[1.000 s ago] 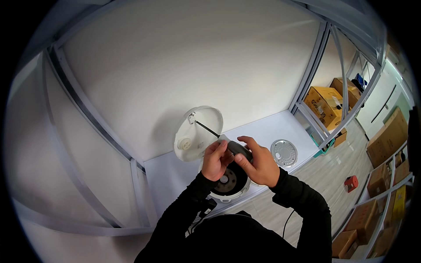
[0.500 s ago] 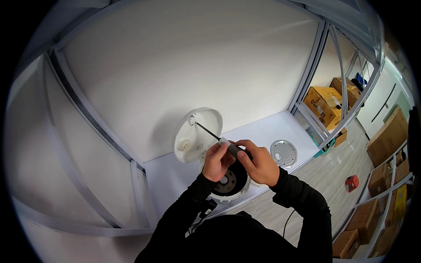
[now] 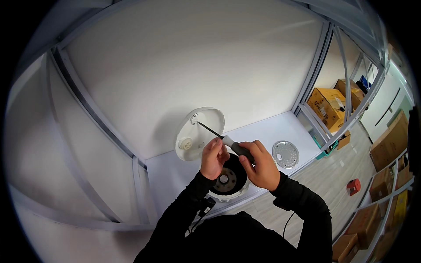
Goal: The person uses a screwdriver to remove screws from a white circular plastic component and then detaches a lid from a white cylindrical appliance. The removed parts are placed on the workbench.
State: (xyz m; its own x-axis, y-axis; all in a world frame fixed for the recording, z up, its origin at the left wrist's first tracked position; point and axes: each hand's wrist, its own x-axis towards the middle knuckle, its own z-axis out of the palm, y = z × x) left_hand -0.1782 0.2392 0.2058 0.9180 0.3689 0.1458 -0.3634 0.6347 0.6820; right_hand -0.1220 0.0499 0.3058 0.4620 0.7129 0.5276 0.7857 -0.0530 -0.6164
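Head view: The right hand (image 3: 264, 168) grips a screwdriver (image 3: 228, 141) by its handle, the tool's long axis slanting up and leftward to a small fitting (image 3: 194, 119) inside the raised lid (image 3: 191, 133) of a cooker (image 3: 226, 199). Nearer the tip, the left hand (image 3: 212, 162) curls beside the shaft; from here I can't tell whether it touches.

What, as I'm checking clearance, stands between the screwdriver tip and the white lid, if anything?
Nothing visible: the screwdriver in the right hand points its dark shaft at the bracket inside the white lid; contact is unclear. The left hand is near the shaft's lower end, clear of the tip.
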